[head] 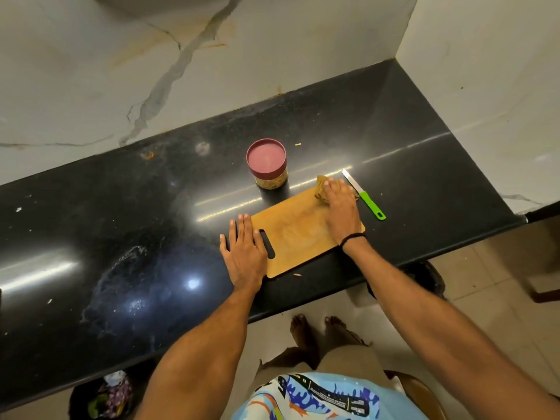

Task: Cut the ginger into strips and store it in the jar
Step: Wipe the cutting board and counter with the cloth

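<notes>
Jar (266,168) with a dark pink lid (266,155) stands upright and closed on the black speckled counter (121,222), just beyond the far left corner of the cutting board (297,234). Pale yellow contents show through its clear wall; whether they are the ginger cannot be told for certain. The wooden board lies at an angle near the counter's front edge, its top bare. The left hand (245,250) lies flat, fingers straight and spread, partly on the counter and partly on the board's left end beside the dark handle slot, gripping nothing. The right hand (341,207) presses down on a crumpled yellow-brown cloth (320,184) at the board's far right corner, fingers laid forward over it rather than closed round it. Just right of that hand a knife (363,194) with a green handle rests on the counter, blade pointing far. The polished stone carries smears, pale specks and bright reflections of light. A veined marble wall (151,56) rises behind and turns a corner at the right. Beige floor tiles (485,283) lie below, and a dark bin (103,395) with scraps sits under the counter at near left.
</notes>
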Tool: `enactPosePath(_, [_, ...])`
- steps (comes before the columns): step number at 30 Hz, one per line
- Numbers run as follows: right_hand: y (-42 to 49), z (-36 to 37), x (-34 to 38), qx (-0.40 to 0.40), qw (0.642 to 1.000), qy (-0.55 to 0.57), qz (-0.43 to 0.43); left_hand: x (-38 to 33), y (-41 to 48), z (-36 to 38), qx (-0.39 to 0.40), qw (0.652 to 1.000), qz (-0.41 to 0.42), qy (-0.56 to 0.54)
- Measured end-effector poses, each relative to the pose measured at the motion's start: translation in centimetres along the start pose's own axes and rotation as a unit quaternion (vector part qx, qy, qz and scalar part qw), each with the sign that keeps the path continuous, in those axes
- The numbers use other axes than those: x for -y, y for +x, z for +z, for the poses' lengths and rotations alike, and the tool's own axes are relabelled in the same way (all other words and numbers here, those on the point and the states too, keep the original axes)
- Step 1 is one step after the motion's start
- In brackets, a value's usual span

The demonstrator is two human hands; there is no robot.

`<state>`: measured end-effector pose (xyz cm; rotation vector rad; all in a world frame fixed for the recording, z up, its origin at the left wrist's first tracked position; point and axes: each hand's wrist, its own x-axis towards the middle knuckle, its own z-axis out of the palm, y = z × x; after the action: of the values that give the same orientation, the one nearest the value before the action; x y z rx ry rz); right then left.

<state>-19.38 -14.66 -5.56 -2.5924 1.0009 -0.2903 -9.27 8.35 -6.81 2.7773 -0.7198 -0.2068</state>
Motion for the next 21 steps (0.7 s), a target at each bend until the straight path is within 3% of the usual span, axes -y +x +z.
enactPosePath(5, [-4.7,1.4,6.8,0.018,0.998,-0.030,0.051,-0.1,-0.2,0.0,-0.002,1.000,-0.008,0.006])
enactPosePath(7, [-8.4,2.9,9.5,0.045,0.996,-0.069,-0.024,-0.3,-0.3,-0.1,-0.005,1.000,-0.008,0.002])
enactPosePath(9, [-11.5,3.8,10.1,0.058,0.991,-0.038,-0.117,-0.4,-0.3,-0.2,-0.009,1.000,-0.006,0.001])
enactPosePath(11, [-12.2,3.3,8.0,0.072,0.976,-0.008,-0.203,-0.4,-0.3,-0.4,-0.013,1.000,-0.002,0.005])
enactPosePath(13, [-11.0,1.9,5.0,0.077,0.969,-0.015,-0.233,-0.3,-0.3,-0.3,-0.015,1.000,0.004,0.010])
enactPosePath(19, [-7.4,0.5,2.6,-0.031,0.998,0.008,0.046,-0.4,-0.2,-0.2,-0.005,1.000,0.001,0.012])
enactPosePath(21, [-8.5,1.5,6.2,-0.026,0.998,0.002,0.065,-0.4,-0.2,-0.1,-0.005,1.000,-0.001,0.011])
